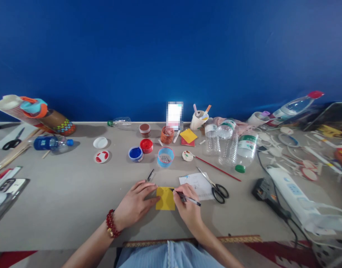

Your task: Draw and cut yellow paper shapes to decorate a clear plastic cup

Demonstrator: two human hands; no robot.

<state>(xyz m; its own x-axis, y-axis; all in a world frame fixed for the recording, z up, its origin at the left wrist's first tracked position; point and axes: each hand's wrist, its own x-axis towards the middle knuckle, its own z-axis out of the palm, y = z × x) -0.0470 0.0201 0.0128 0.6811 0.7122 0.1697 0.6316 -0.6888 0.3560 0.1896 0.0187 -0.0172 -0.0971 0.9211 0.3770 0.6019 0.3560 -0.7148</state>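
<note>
A small square of yellow paper (pixel 165 203) lies flat on the table in front of me. My left hand (pixel 137 204) rests palm down at its left side, fingers stretched out and fingertips on the paper's edge. In my right hand (pixel 190 208) is a black pen (pixel 191 199), gripped with its tip on the upper right part of the yellow paper. Faint marks show near the paper's top edge. A black pen cap (pixel 151 175) lies just beyond my left fingers. Beside my right hand sit a white paper sheet (pixel 197 183) and scissors (pixel 219 191) with black handles.
Paint jars, blue (pixel 135 153) and red (pixel 146 145), stand beyond my hands beside a cut blue-rimmed cup (pixel 165 157). A red-handled brush (pixel 218 168) and plastic bottles (pixel 246 149) lie to the right, near a white power strip (pixel 292 193). A blue-labelled bottle (pixel 49 143) lies left.
</note>
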